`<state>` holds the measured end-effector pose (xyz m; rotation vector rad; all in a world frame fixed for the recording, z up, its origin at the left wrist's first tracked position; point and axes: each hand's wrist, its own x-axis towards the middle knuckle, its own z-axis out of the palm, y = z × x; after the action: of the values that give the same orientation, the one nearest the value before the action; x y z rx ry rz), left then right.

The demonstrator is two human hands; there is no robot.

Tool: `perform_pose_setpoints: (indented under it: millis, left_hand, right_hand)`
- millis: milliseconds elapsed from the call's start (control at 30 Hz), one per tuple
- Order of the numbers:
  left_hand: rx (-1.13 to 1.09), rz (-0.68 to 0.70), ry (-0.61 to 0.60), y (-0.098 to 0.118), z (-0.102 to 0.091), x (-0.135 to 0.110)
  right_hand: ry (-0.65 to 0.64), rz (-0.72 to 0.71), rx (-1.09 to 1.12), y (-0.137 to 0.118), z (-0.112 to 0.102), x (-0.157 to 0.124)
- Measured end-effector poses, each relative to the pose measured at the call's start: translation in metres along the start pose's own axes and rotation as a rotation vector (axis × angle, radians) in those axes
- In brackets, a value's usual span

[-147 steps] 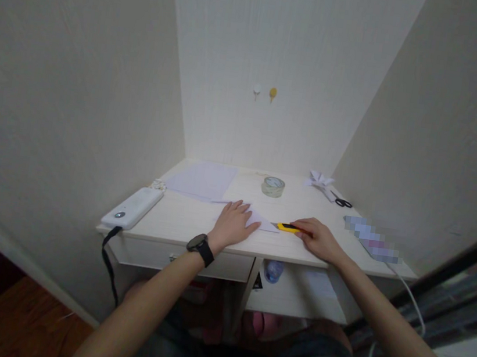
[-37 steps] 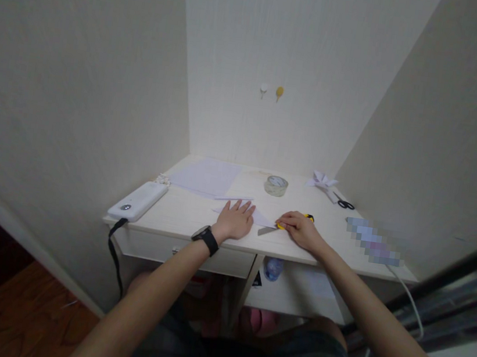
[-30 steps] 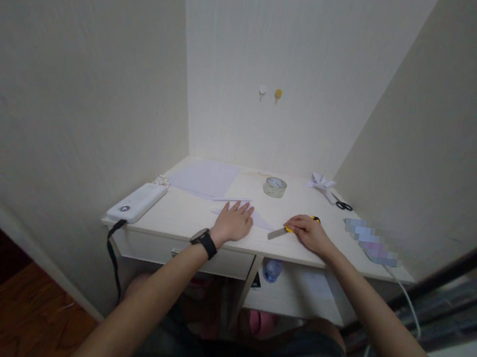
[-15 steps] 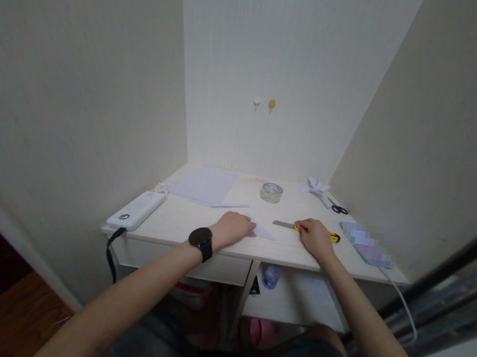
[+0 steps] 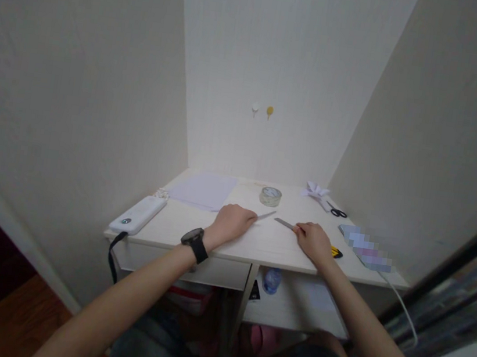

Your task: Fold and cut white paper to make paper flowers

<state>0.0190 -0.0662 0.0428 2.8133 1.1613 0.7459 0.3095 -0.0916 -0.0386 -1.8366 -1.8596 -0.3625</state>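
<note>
My left hand (image 5: 235, 224), a dark watch on its wrist, is closed on a folded piece of white paper (image 5: 266, 215). The paper shows as a narrow pointed strip past the fingertips; the rest is hidden by the hand. My right hand (image 5: 313, 239) grips a yellow and black utility knife (image 5: 336, 252) with its long blade (image 5: 284, 223) out, pointing left. The blade tip lies close to the paper's tip, with a small gap between them. Both hands are low over the white desk (image 5: 268, 248).
White paper sheets (image 5: 202, 190) lie back left, and a white power bank (image 5: 139, 215) sits at the left edge. A clear tape roll (image 5: 270, 197) stands behind my hands. Back right are a folded paper flower (image 5: 316, 190), scissors (image 5: 338, 213) and a cabled, blurred-out flat device (image 5: 365, 248).
My left hand has lifted the folded paper from the desk and turned it edge-on. The knife blade has tilted slightly, still in my right hand. The view has shifted a little.
</note>
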Motion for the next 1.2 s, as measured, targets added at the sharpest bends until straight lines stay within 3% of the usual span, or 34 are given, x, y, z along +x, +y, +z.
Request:
perform_pose_setpoints:
  millis: [133,200,233,300,367,467,567,800,933,1033,1133,1200]
  left_hand:
    - [-0.86,-0.373,0.255,0.004,-0.003,0.008]
    - [-1.2,-0.495,0.336,0.008,0.003,0.009]
    - [-1.306,-0.543,0.384,0.011,0.007,0.01]
    - [-1.449,-0.603,0.446,0.014,0.017,0.009]
    - [-1.523,-0.64,0.472,0.017,0.027,0.008]
    - [-1.567,-0.688,0.44,0.017,0.036,0.004]
    - [-1.584,-0.705,0.421,0.01,0.037,0.001]
    - [-1.406,-0.782,0.471,-0.033,0.027,-0.001]
    - [-0.852,-0.754,0.401,-0.045,0.02,-0.004]
    - [-0.334,-0.505,0.292,-0.039,0.021,-0.01]
    - [-0.145,-0.107,0.064,-0.029,0.031,-0.018]
    - [-0.038,0.078,-0.06,-0.024,0.039,-0.022]
  right_hand:
    - [0.198,0.011,0.237,-0.008,-0.001,0.001]
    - [0.222,0.132,0.557,-0.026,-0.004,0.0]
    - [0.166,0.211,0.786,-0.039,-0.006,-0.001]
    - [-0.033,0.307,1.259,-0.067,-0.009,-0.003]
    - [-0.149,0.394,1.501,-0.091,-0.01,-0.004]
    - [-0.122,0.463,1.543,-0.11,-0.007,0.0]
    - [-0.119,0.471,1.496,-0.106,-0.003,0.008]
    - [-0.412,0.37,1.296,-0.069,0.003,0.023]
    - [-0.477,0.228,1.112,-0.061,0.011,0.036]
    - [-0.476,0.067,0.835,-0.067,0.013,0.05]
    - [-0.321,-0.005,0.478,-0.079,0.008,0.051]
    - [-0.18,-0.077,0.286,-0.087,0.003,0.038]
